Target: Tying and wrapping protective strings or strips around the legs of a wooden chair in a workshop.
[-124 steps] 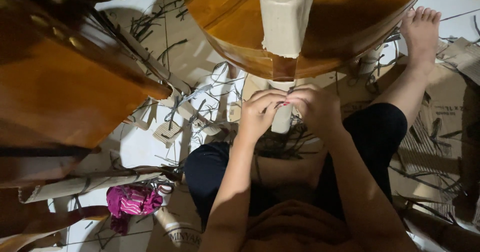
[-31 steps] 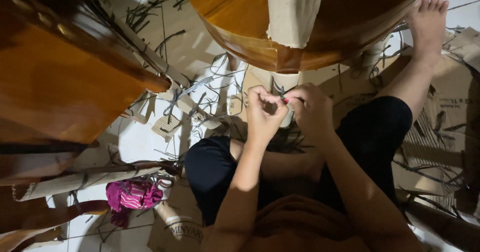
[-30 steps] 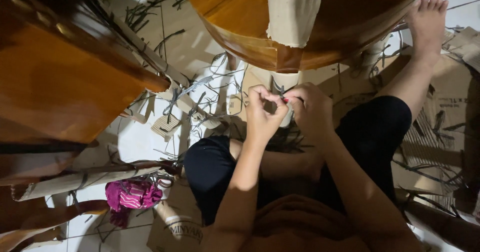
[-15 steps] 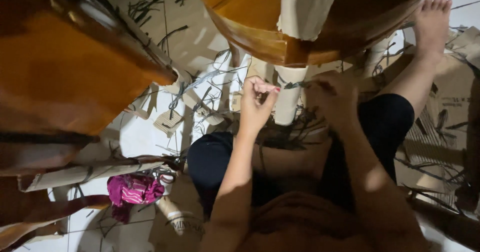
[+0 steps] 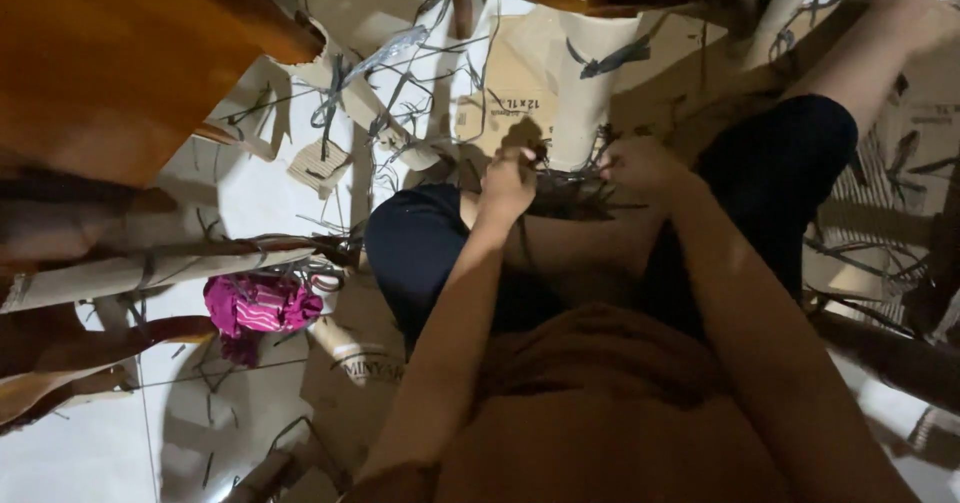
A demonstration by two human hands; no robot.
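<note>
While seated on littered cardboard, left hand (image 5: 508,178) and right hand (image 5: 632,163) each pinched on dark thin strips (image 5: 570,185), pink cloth (image 5: 262,303) well apart.

Pink cloth (image 5: 262,303) and cardboard tube (image 5: 150,273) lie beside wooden furniture (image 5: 110,63).

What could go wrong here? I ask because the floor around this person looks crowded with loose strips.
The left hand and right hand work in a tangle of dark strips over the lap; thin strips might cut or snag fingers. More strips and cardboard pieces litter the white floor, so a bare leg could slip or catch when shifting. The wooden furniture sits close, a likely bump.
</note>
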